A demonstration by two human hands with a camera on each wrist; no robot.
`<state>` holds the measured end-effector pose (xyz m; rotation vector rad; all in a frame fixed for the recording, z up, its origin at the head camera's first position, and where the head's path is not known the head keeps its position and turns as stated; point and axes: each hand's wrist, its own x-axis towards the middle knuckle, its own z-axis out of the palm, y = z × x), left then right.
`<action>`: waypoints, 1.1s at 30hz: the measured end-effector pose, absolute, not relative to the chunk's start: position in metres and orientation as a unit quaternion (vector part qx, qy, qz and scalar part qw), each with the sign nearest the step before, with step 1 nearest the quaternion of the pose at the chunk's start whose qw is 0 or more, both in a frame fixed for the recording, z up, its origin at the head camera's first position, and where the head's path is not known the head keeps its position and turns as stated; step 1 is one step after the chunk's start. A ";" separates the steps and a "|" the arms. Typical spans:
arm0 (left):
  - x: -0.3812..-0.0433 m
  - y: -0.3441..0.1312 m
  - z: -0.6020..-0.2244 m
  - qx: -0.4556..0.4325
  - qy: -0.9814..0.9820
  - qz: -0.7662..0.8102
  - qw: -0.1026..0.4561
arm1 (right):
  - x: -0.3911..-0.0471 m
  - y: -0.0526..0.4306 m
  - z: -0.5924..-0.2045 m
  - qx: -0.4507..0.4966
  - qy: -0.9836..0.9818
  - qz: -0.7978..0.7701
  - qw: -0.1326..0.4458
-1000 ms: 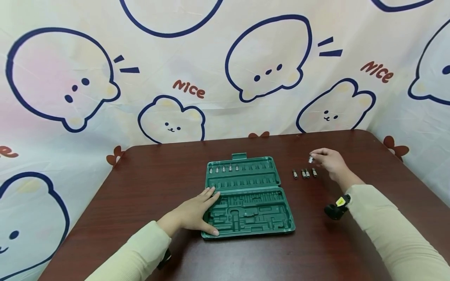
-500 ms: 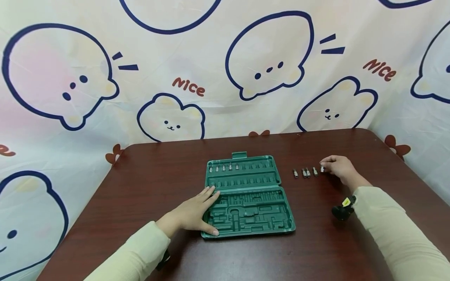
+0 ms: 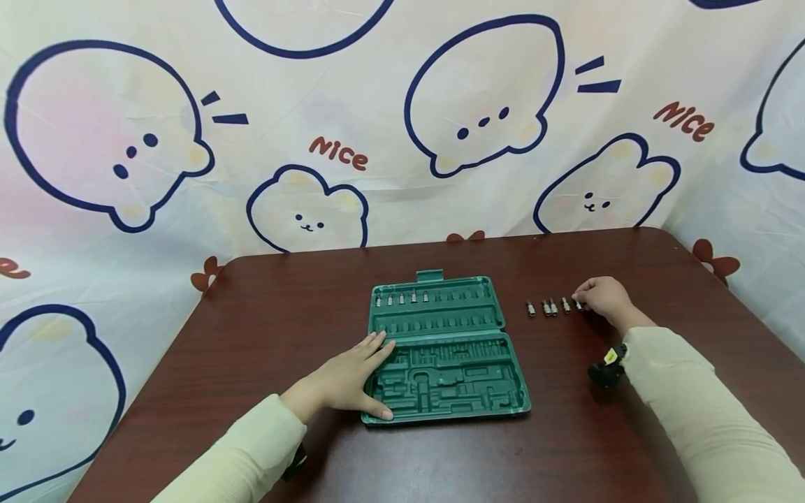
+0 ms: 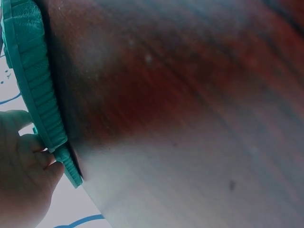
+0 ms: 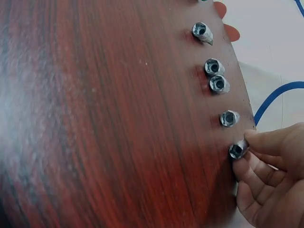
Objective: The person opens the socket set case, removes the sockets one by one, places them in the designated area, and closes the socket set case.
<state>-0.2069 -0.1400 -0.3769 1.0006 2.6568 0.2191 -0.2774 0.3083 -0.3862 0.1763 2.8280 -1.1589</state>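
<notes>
At the right end of a row of small metal sockets, my right hand pinches another silver socket between thumb and finger. Its hollow end faces the camera in the right wrist view, low at the tabletop. My left hand lies spread over the left edge of an opened green plastic case, thumb on the front corner and fingers over the inside. From the left wrist, the ribbed side of the case shows beside the fingers. Several sockets stand in the left part of the case's upper row.
The dark red-brown wooden table carries the case and the sockets. Behind it hangs a pale cloth printed with cartoon bears. Many moulded slots in the case hold nothing. A black wrist camera hangs below the right sleeve.
My right hand has brought its socket right and down from behind the row to the row's right end. The left hand and the case have stayed put.
</notes>
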 end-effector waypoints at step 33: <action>-0.206 -0.140 -0.376 0.350 0.921 0.083 0.150 | -0.272 0.282 -0.362 0.071 0.888 -0.452 0.040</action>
